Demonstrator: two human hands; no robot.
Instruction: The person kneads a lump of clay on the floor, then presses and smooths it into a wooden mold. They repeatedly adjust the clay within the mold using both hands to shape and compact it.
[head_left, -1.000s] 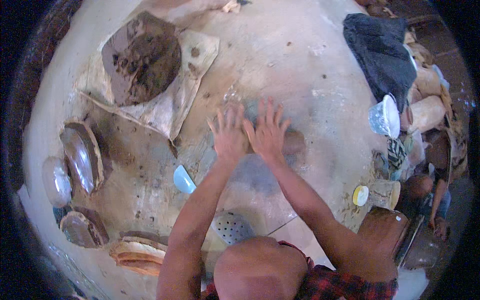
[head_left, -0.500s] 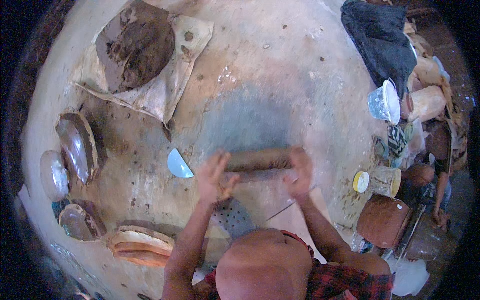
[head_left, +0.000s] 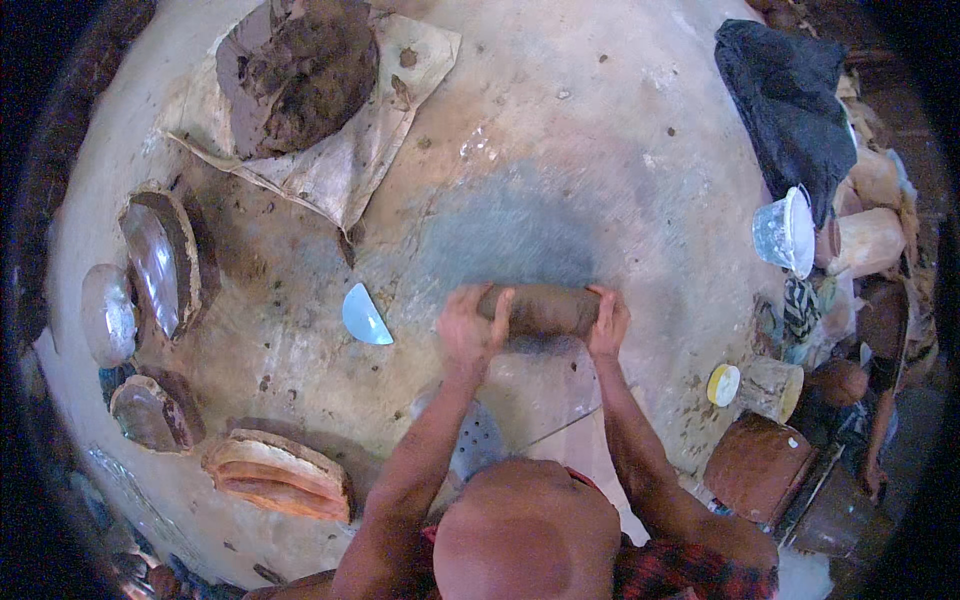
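From where I stand, both bare hands have hold of a thick brown clay roll (head_left: 552,312), lying crosswise in front of the person, just on the near side of a dark, damp-looking patch (head_left: 510,240) of the floor (head_left: 650,230). The left hand (head_left: 473,328), somewhat blurred, wraps the left end, its thumb laid over the clay; the right hand (head_left: 607,322) cups the opposite end. Gripping it by the ends presumably keeps the roll level and spreads the pressure, since soft clay would dent or sag. Whether it rests on the floor or is slightly raised, I cannot tell.

A big clay heap (head_left: 300,85) sits on a pale sheet (head_left: 345,190), likely to keep grit out of it. Near the left hand, yet apart from it, lies a light-blue half-moon scraper (head_left: 367,316), probably left there for easy reach. The curved hollow mould (head_left: 162,265) and the white bucket (head_left: 784,232) stand well out to either side, seemingly to leave working room.
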